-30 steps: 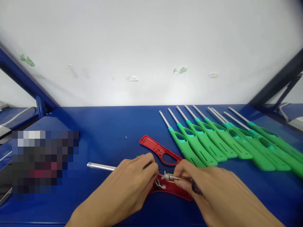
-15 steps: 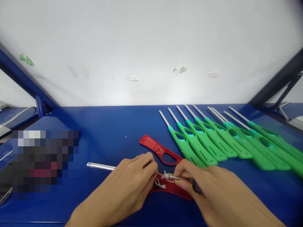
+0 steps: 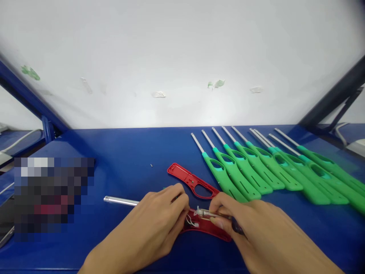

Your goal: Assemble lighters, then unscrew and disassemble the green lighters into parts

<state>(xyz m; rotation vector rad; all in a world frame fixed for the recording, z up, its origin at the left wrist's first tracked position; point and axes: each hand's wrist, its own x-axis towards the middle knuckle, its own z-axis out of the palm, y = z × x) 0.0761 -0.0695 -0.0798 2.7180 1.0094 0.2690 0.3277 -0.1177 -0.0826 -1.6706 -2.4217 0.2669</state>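
An opened red lighter half (image 3: 211,229) lies near the table's front edge, with white wires (image 3: 191,221) inside it. A metal tube (image 3: 119,200) sticks out to its left. My left hand (image 3: 159,217) is closed on the left part of this red half, its fingertips partly hidden. My right hand (image 3: 242,220) pinches a small clear tank with a metal valve (image 3: 203,212) over the half, along with a dark-handled tool (image 3: 236,226). Just behind the hands rests another red shell half (image 3: 194,182) with an oval opening.
Several green lighters (image 3: 245,171) with metal tubes lie in a row at the right. A tiny metal piece (image 3: 151,165) is on the blue table (image 3: 119,152). At the left is a pixelated dark area (image 3: 51,198). A white wall (image 3: 171,57) stands behind.
Both hands keep nearly the same pose and hold. The whole view has shifted very slightly.
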